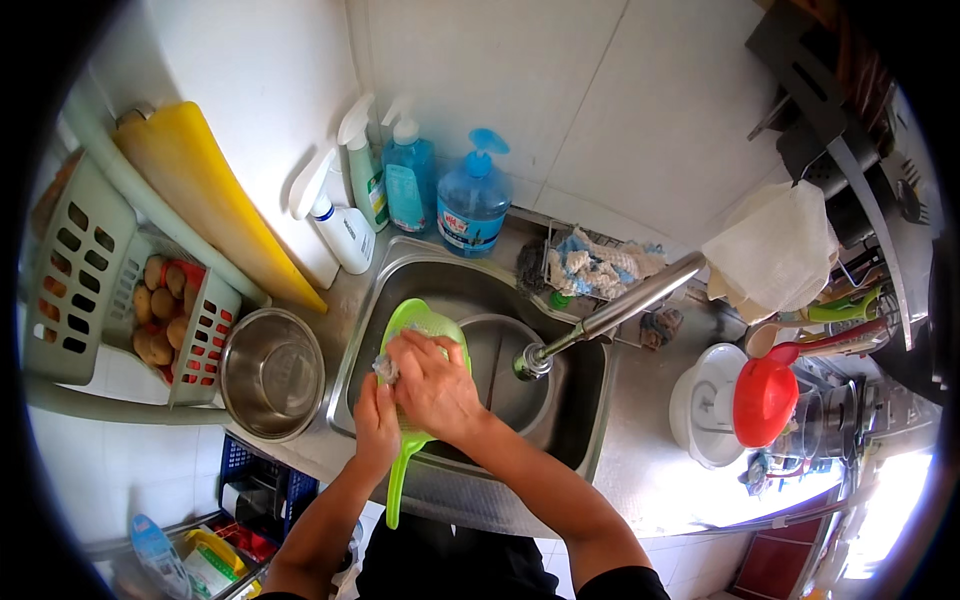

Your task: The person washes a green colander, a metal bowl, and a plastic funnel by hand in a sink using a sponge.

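A light green plastic strainer (420, 316) with a long handle (397, 487) is held tilted over the left part of the steel sink (577, 442). My left hand (377, 420) grips its left side near the rim. My right hand (436, 386) presses a crumpled whitish scrubber (386, 369) against the same rim, just above the left fingertips. Both hands hide much of the strainer's bowl. Beneath, a round metal vessel (517, 330) lies in the sink. To the right of my hands, the faucet spout (532, 361) points down into the basin.
A steel bowl (274, 375) stands left of the sink, beside a basket (202, 352) of potatoes. Spray and pump bottles (472, 206) line the wall. Scrubbing cloths (592, 262) sit on a wire rack behind the faucet. A white basin (705, 412) and red plastic scoop (765, 401) are at right.
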`<control>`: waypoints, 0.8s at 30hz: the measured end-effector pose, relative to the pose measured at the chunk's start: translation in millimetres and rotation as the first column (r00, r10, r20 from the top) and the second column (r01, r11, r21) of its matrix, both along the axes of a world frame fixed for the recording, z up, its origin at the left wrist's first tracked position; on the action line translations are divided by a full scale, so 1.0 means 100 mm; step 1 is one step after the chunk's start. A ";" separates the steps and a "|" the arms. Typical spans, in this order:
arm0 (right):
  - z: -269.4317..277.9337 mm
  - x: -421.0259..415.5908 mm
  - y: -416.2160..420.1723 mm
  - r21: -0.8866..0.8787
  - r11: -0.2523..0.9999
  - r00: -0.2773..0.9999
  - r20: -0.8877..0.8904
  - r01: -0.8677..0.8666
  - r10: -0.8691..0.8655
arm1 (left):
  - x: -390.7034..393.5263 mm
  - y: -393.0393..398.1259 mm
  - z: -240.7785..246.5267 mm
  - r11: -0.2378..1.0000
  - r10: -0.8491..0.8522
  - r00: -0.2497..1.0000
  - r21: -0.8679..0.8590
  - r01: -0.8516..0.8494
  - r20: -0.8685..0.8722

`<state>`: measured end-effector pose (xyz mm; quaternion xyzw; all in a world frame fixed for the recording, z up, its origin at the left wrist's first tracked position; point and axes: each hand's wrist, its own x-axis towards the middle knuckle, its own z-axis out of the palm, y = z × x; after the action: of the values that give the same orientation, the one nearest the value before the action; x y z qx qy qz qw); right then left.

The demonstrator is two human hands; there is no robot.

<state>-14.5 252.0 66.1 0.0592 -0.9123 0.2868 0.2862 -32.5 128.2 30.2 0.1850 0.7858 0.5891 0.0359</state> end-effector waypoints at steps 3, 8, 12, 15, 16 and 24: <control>-0.07 -0.13 0.17 -0.155 0.981 0.980 0.178 0.119 -0.091 | 0.04 -0.12 0.09 0.990 -0.099 0.992 -0.108 0.089 -0.084; -0.32 -0.24 0.43 -0.496 0.841 0.899 0.437 0.219 0.024 | -0.02 -0.39 0.10 0.977 -0.185 0.979 -0.125 0.174 -0.087; -0.53 -0.23 0.52 -0.622 0.691 0.867 0.498 0.368 -0.013 | -0.18 -0.61 0.09 0.986 -0.163 0.986 -0.036 0.163 -0.012; -0.67 -0.15 0.50 -0.747 0.531 0.853 0.516 0.400 0.083 | -0.20 -0.66 0.11 0.976 -0.130 0.989 0.186 0.116 0.065; -0.71 -0.09 0.49 -0.784 0.466 0.845 0.519 0.410 0.129 | -0.23 -0.67 0.14 0.966 -0.124 0.989 0.239 0.103 0.076; -1.03 0.42 -0.07 -0.642 0.661 0.920 0.312 0.388 -0.237 | -0.39 -0.44 0.14 0.807 0.013 0.907 0.532 -0.258 0.421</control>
<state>27.8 245.0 -36.6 -0.2399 -0.7582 0.5574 0.2384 -71.8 84.3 44.5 0.0057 0.5577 0.8247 0.0940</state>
